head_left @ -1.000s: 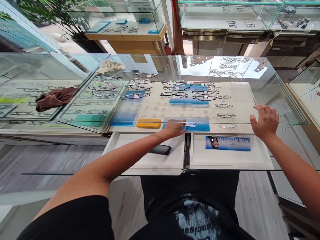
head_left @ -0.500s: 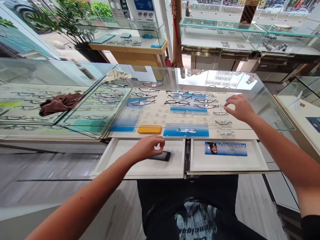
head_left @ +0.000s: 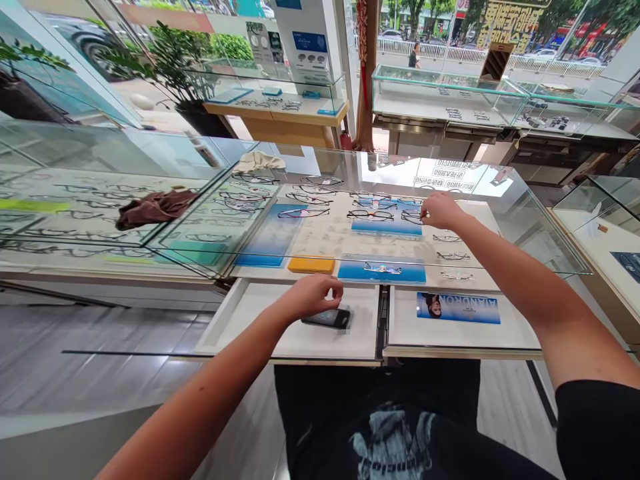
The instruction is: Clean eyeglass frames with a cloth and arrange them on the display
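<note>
The glass-topped bench bears dark-rimmed glasses right by the right hand; the left hand curls above a phone. Whether either grip is closed, I cannot tell. Likely light and fragile, the glasses suit a hold at the bridge.

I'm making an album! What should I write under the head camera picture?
Right hand at a pair of eyeglasses, left hand near a dark phone in an open white drawer.
</note>
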Tool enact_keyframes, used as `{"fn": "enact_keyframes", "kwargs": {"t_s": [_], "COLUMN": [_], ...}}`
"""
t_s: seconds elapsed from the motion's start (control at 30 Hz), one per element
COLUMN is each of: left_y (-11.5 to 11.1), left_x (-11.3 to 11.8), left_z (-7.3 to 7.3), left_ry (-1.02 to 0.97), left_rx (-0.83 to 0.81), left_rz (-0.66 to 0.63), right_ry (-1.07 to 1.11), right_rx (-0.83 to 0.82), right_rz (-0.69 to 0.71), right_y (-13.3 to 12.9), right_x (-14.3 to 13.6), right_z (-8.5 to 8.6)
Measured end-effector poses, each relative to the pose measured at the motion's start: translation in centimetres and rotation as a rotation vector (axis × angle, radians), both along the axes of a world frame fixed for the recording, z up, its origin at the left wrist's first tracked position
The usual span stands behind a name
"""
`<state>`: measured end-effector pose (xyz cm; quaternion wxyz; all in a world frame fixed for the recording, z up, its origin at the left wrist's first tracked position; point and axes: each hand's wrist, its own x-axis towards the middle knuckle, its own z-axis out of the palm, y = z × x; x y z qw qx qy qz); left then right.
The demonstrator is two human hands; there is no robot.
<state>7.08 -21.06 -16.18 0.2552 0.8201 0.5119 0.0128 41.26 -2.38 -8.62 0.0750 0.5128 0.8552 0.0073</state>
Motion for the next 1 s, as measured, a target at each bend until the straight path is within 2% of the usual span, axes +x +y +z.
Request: {"fn": "enact_keyframes", "kwargs": {"t_s": [0.13, 0.23, 0.33, 0.4, 0.47, 0.53, 0.6, 0.7, 0.83, 1.0], "left_y": [-0.1, -0.3, -0.6, -0.9, -1.1, -1.2, -1.4, -1.6, -1.9, -2.0], "left_x": [0.2, 0.3, 0.4, 0.4, 0.4, 0.3, 0.4, 0.5, 0.8, 0.7], "left_z": [0.2, 0.1, 0.1, 0.1, 0.1, 0.1, 0.2, 0.5, 0.8, 0.6], "left_ry": [0.016, 0.035, 0.021, 0.008, 0.001, 0.002, 0.014, 0.044, 0.074, 0.121], "left_rx": [-0.013, -0.047, -0.090, -0.107, -0.116, -0.121, -0.124, -0.124, -0.112, -0.107], "left_rz": [0.002, 0.026, 0.041, 0.050, 0.062, 0.073, 0.077, 0.074, 0.068, 0.067], "right_ry": [0.028, 0.097, 0.351, 0.473, 0.459, 0.397, 0.328, 0.263, 0.183, 0.138], "right_rx": [0.015, 0.014, -0.097, -0.281, -0.474, -0.630, -0.690, -0.574, -0.242, -0.063], "right_rz": [-0.028, -0.035, 0.075, 0.228, 0.361, 0.395, 0.356, 0.255, 0.186, 0.117], "right_y": [-0.7, -2.5, -6.4, -9.9, -13.5, -16.3, -18.1, -18.4, -15.2, -8.2], "right_x": [-0.3, 0.2, 1.0, 1.5, 1.9, 2.2, 2.6, 3.2, 3.3, 2.2], "right_z": [0.3, 1.6, 3.6, 4.4, 4.3, 2.8, 0.2, -4.6, -9.7, -13.2]}}
